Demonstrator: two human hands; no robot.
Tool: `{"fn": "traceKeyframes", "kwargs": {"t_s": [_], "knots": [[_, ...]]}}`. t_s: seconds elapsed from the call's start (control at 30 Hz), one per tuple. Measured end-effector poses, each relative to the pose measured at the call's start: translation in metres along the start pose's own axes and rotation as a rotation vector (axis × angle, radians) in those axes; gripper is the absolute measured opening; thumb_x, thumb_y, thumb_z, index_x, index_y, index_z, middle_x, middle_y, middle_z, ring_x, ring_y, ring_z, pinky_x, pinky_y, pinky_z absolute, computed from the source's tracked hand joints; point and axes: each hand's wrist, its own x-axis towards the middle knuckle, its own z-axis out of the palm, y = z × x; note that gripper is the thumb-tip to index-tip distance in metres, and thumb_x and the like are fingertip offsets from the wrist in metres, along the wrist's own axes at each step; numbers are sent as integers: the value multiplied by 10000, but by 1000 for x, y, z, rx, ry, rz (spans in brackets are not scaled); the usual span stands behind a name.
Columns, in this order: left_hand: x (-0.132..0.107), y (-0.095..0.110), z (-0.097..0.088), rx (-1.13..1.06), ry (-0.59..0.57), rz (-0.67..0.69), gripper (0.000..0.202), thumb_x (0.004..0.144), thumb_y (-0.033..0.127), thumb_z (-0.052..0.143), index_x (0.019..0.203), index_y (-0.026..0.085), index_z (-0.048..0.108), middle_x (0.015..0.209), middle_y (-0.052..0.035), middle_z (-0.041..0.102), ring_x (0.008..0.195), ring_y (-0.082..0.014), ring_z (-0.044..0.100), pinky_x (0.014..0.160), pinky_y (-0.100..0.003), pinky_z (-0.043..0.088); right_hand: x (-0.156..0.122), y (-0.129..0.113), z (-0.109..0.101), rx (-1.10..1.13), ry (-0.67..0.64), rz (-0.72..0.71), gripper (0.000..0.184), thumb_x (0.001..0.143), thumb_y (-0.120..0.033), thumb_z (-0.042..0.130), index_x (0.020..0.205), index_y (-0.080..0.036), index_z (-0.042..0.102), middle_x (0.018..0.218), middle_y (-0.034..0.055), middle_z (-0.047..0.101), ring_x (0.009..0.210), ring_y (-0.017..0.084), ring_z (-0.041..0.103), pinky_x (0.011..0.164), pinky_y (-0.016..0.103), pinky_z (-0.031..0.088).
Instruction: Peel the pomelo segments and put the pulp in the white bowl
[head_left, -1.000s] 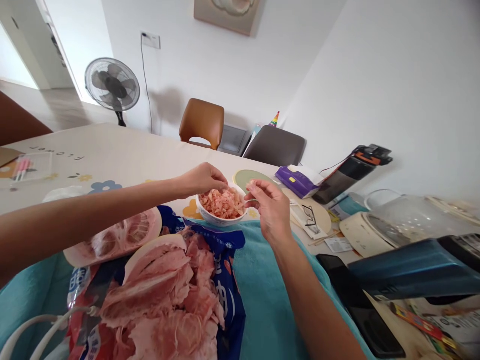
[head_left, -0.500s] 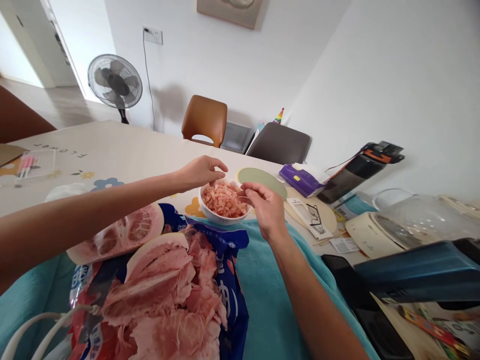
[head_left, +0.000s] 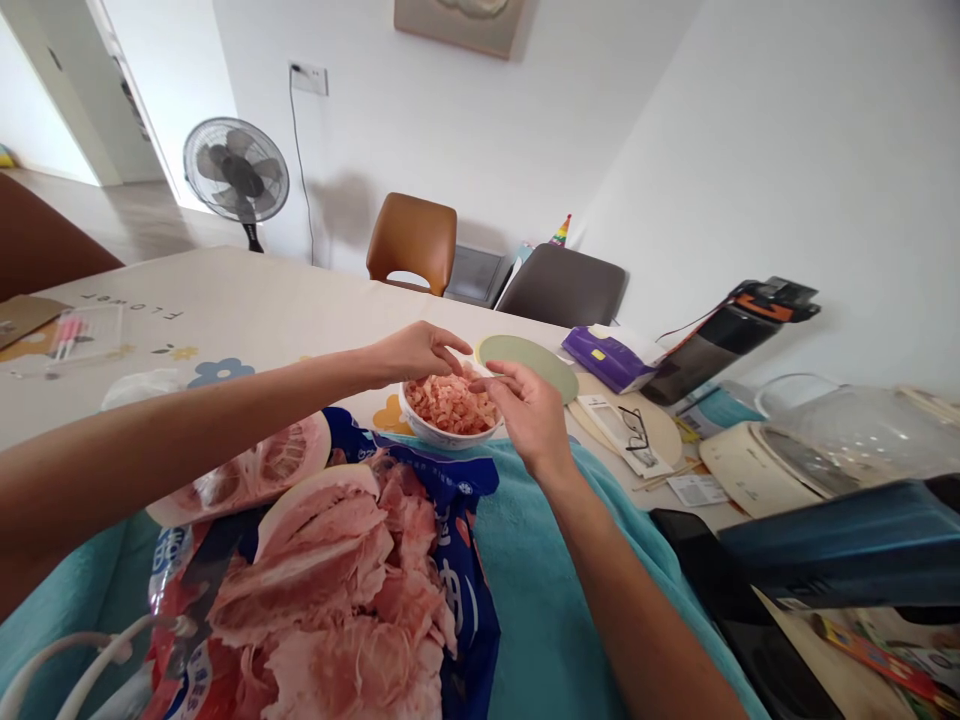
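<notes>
A white bowl (head_left: 439, 432) filled with pink pomelo pulp (head_left: 451, 403) stands on the table beyond a teal cloth (head_left: 525, 560). My left hand (head_left: 416, 352) hovers over the bowl's far left rim, fingers pinched together on something too small to make out. My right hand (head_left: 529, 412) is at the bowl's right rim, its fingers curled with the tips close together over the pulp. Pink pomelo peel (head_left: 330, 590) lies heaped on a blue plastic bag (head_left: 465, 570) in front of me. A hollowed pomelo half (head_left: 247, 475) lies to the left.
A green round lid (head_left: 529, 358) lies behind the bowl. Glasses (head_left: 634, 428), a purple packet (head_left: 604, 358), a black appliance (head_left: 720, 340), a clear-lidded container (head_left: 832, 440) and a dark blue object (head_left: 840, 545) crowd the right. Two chairs (head_left: 412, 240) and a fan (head_left: 236, 170) stand beyond the table.
Both hands stay over the bowl. My right hand has lowered slightly toward the pulp and my left has shifted a little right along the rim. The camera has moved slightly.
</notes>
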Motion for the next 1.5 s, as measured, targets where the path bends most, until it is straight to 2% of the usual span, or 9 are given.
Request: {"fn": "traceKeyframes", "kwargs": {"t_s": [0.3, 0.47, 0.6, 0.7, 0.77, 0.93, 1.1, 1.23, 1.5], "knots": [[-7, 12, 3, -132, 132, -69, 294, 742, 287, 674, 991, 132, 652, 706, -37, 689, 389, -51, 318, 406, -245, 226, 0, 6, 1, 84, 53, -40, 306, 745, -265, 622, 1036, -167, 621, 906, 60, 737, 877, 206, 687, 826, 367, 512], [-31, 20, -5, -471, 113, -108, 157, 773, 172, 536, 879, 101, 627, 473, -27, 540, 529, -135, 486, 515, -252, 398, -7, -10, -5, 235, 148, -58, 290, 773, -283, 630, 1036, -168, 593, 865, 40, 702, 838, 194, 681, 774, 370, 550], [-64, 26, -4, -740, 61, -49, 275, 698, 58, 461, 913, 63, 632, 564, -87, 587, 821, -205, 623, 630, -265, 460, -29, -47, -11, 313, 210, -144, 211, 794, -279, 630, 987, -201, 597, 790, 4, 669, 693, 153, 651, 570, 281, 537], [-88, 27, 0, -804, 38, -5, 305, 676, 23, 535, 962, 80, 625, 832, -104, 673, 607, -144, 600, 601, -293, 457, -52, -70, -6, 272, 132, -182, 149, 824, -293, 613, 950, -214, 626, 757, -1, 659, 639, 137, 628, 512, 258, 508], [-102, 27, 2, -810, -18, 64, 284, 722, 47, 598, 999, 102, 630, 844, -83, 669, 577, -128, 593, 621, -296, 462, -65, -79, 1, 209, 49, -169, 147, 830, -303, 611, 945, -216, 638, 759, 1, 662, 628, 135, 624, 510, 257, 508], [-126, 27, 7, -959, -6, 139, 236, 775, 74, 634, 996, 154, 649, 873, -52, 670, 715, -138, 630, 712, -288, 484, -87, -88, 20, -1, 51, -203, 189, 798, -285, 651, 979, -232, 634, 935, 20, 695, 766, 145, 652, 660, 279, 542], [-137, 26, 11, -1054, 22, 168, 208, 752, 79, 682, 940, 166, 665, 819, -27, 677, 755, -129, 636, 802, -288, 478, -96, -92, 30, 3, 24, -194, 251, 791, -305, 687, 1032, -264, 629, 1002, 14, 714, 861, 164, 677, 787, 316, 542], [-140, 24, 12, -1063, 20, 219, 210, 760, 111, 698, 958, 176, 670, 883, -25, 688, 795, -127, 636, 827, -294, 469, -102, -94, 38, 71, 41, -131, 312, 796, -279, 681, 1093, -268, 587, 1020, 22, 717, 839, 168, 691, 741, 318, 557], [-148, 26, 12, -933, -66, 251, 276, 758, 152, 701, 1030, 197, 688, 1040, -60, 686, 959, -183, 623, 860, -304, 466, -110, -99, 43, 107, 177, -138, 194, 808, -297, 658, 983, -229, 605, 953, 32, 717, 839, 185, 687, 714, 333, 571]]}}
